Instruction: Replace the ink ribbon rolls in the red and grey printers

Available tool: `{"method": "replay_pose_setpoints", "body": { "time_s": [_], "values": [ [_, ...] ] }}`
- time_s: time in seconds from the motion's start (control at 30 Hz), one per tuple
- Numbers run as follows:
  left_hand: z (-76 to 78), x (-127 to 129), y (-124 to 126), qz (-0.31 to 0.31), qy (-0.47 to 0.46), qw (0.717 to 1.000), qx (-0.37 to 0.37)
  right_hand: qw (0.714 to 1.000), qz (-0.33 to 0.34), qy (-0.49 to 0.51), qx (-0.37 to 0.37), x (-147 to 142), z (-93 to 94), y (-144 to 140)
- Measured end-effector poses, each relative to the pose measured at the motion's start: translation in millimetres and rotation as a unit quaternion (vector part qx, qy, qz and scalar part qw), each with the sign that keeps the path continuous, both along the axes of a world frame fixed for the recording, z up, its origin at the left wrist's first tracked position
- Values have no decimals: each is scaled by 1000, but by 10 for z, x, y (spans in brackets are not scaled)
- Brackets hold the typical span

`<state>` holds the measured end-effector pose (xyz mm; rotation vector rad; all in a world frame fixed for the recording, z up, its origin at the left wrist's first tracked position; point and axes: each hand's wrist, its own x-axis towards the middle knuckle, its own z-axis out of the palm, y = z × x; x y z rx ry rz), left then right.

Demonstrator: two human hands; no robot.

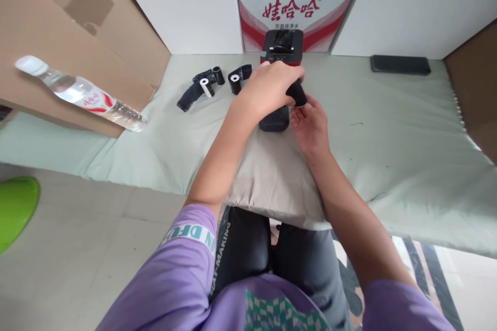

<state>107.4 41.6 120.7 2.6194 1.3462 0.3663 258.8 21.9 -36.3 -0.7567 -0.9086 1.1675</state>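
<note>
My left hand (pixel 269 87) reaches over a black handheld device with red trim (pixel 275 121) that lies on the covered surface. Its fingers are closed around a small black roll (pixel 297 95) at the device's right side. My right hand (pixel 311 126) is palm up, its curled fingertips gripping the lower end of that same roll. The back of my left hand hides the middle of the device. Left of it lie more black rolls of ribbon-like film (pixel 239 77) with white cores, some film partly unwound (pixel 189 97).
A black phone (pixel 400 65) lies at the back right. White cartons (pixel 186 15) line the rear, one with red lettering (pixel 291 7). On the left, a clear water bottle (pixel 83 94) is by a brown cardboard box (pixel 128 25). A green stool edge (pixel 17 209) shows lower left.
</note>
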Motion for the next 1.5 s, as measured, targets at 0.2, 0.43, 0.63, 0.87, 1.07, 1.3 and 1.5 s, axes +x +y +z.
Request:
{"method": "replay_pose_setpoints", "body": {
  "time_s": [0.2,0.43,0.63,0.87,1.07,1.3,1.5],
  "values": [
    [-39,-17,39,-21,-24,999,4,997,-49,-55,24,15,-19,6],
    [65,-59,-16,-42,-17,999,21,989,-80,-97,72,58,49,-17],
    [-30,-347,278,-26,-213,970,-113,983,-131,-117,56,161,74,23],
    [-364,-452,586,-12,-287,947,-143,989,-92,-106,45,93,-32,60],
    [-402,-457,620,-10,-211,974,-86,992,-91,-88,20,87,-16,47],
    [-521,-489,698,-32,-200,976,-83,993,-103,-63,18,99,16,31],
    [-682,-388,715,-14,-164,982,-92,985,-114,-132,2,122,-60,82]
  ]
}}
